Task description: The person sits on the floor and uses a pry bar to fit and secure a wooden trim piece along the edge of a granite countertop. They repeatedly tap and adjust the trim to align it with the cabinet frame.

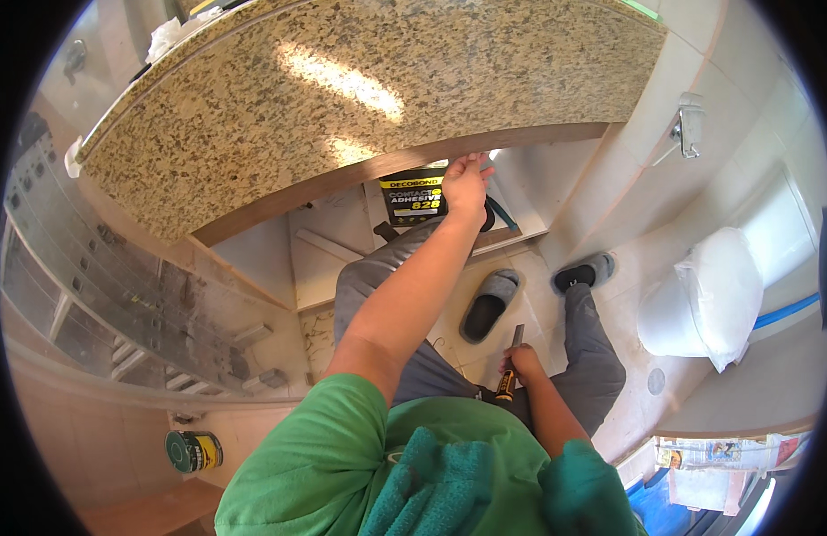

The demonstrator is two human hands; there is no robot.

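My left hand (467,185) reaches up and forward to the front edge of a speckled granite countertop (342,98), fingers curled on the brown wooden strip (386,170) under its rim. Just behind this hand stands a black and yellow adhesive can (411,198) inside the open cabinet below. My right hand (520,364) hangs low by my right thigh, closed on a chisel (510,368) with a yellow and black handle, its metal blade pointing up. My legs in grey trousers and grey slippers (489,304) stand on the tiled floor.
A white toilet wrapped in plastic (708,299) stands to the right. A small round tin (192,451) sits on the floor at lower left. A mirror or glass panel (100,268) leans at left. Newspaper (726,451) lies at lower right.
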